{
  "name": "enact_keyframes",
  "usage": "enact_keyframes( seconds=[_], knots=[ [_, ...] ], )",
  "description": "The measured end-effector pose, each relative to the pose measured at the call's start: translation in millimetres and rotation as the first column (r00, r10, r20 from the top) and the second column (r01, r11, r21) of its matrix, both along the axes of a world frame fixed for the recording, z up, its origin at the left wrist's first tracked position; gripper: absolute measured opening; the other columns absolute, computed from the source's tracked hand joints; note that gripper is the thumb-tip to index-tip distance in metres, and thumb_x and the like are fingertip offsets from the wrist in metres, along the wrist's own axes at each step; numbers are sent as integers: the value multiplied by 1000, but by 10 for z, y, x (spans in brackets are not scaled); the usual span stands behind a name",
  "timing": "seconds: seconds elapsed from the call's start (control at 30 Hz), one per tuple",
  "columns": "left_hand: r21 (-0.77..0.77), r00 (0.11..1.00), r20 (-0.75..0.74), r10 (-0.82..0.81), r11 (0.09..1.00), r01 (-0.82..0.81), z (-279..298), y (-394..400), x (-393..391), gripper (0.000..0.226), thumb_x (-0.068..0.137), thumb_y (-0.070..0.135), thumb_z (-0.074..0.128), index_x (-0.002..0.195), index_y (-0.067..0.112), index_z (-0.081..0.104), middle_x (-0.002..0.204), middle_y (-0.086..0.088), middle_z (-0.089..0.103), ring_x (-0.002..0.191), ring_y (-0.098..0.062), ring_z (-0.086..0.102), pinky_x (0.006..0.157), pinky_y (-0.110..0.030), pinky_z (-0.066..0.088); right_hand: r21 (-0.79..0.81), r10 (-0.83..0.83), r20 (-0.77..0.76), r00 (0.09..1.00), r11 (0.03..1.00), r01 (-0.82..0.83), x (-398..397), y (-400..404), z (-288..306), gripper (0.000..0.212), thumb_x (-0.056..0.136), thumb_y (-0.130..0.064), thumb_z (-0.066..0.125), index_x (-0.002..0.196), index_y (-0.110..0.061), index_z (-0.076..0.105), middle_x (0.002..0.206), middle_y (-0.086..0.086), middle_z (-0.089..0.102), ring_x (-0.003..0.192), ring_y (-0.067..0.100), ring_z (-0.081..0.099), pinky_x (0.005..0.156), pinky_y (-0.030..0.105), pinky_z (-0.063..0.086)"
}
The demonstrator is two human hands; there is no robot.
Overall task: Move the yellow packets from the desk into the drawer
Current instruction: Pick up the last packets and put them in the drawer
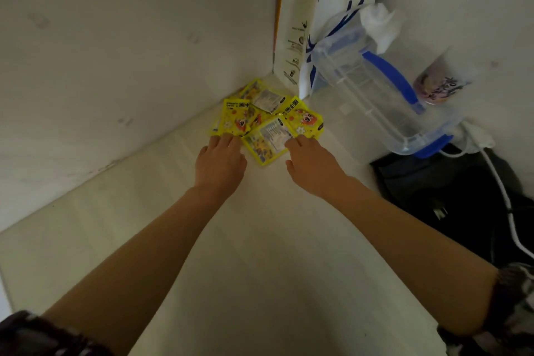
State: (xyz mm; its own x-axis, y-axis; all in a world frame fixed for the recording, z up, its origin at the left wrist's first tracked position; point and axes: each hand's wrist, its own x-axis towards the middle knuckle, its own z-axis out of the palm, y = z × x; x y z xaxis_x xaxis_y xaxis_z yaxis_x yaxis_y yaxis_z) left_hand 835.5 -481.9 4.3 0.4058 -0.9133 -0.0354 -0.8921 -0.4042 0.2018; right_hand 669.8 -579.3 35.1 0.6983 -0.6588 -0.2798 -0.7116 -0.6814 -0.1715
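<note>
A heap of yellow packets (267, 120) was seen lying in the far corner of the pale bench (260, 240), against the wall. The left hand (219, 160) was laid palm down with its fingers spread on the near left edge of the heap, nothing gripped. The right hand (310, 162) was likewise spread, fingertips touching the nearest packet. A clear plastic container (375, 89) with blue clips was stood to the right.
</note>
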Motion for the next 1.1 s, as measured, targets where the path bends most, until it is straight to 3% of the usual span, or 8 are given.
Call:
enact_keyframes(
  seconds=[0.3,0.47,0.67,0.87,0.93,1.03,1.1],
  knots=[
    [-12,968,-85,236,971,-238,-197,-667,361,31,95,27,45,117,9,56,120,-13,56,114,-34,47,87,-45,41,55,166,3,986,985,-166,556,-546,-367,57,90,-9,53,143,-9,33,141,14,41,123,36,43,98,45,43],
    [20,951,-188,246,969,-247,-354,-836,415,38,94,34,46,125,11,50,134,-10,50,123,-32,44,92,-43,40,-29,244,-9,970,969,-244,681,-643,-544,63,89,-9,55,146,-15,30,154,3,29,123,37,37,98,44,42],
    [-19,937,-292,192,978,-207,-504,-612,399,46,96,34,47,138,15,44,152,-4,34,141,-24,30,109,-45,34,-71,226,81,971,973,-221,526,-548,-577,61,84,-3,59,142,-13,40,148,5,40,120,39,40,92,48,44],
    [23,958,-166,233,972,-232,-441,-92,219,47,97,35,45,142,22,39,158,-8,20,144,-26,23,117,-44,19,-122,100,73,992,988,-91,310,-245,-618,45,68,-8,77,110,-12,66,108,12,61,97,41,56,75,44,49],
    [27,970,-106,217,976,-215,-436,46,180,46,95,31,50,139,21,42,154,-9,29,143,-29,24,116,-48,18,-114,75,53,996,991,-69,240,-159,-596,44,70,-9,75,112,-11,64,106,13,59,98,41,54,76,44,47],
    [-49,993,23,118,992,-117,-438,225,123,46,82,16,68,126,16,55,132,-9,56,126,-35,47,108,-50,34,-81,83,-10,997,993,-83,138,-57,-520,35,83,-17,62,117,-9,57,114,13,51,108,37,43,86,43,38],
    [-107,993,63,97,990,-90,-412,337,58,49,75,9,72,121,16,56,115,-7,62,108,-33,55,96,-45,44,-44,80,-36,996,996,-82,75,-10,-467,35,87,-26,59,118,-10,54,118,10,47,111,33,38,90,40,35]
  ],
)
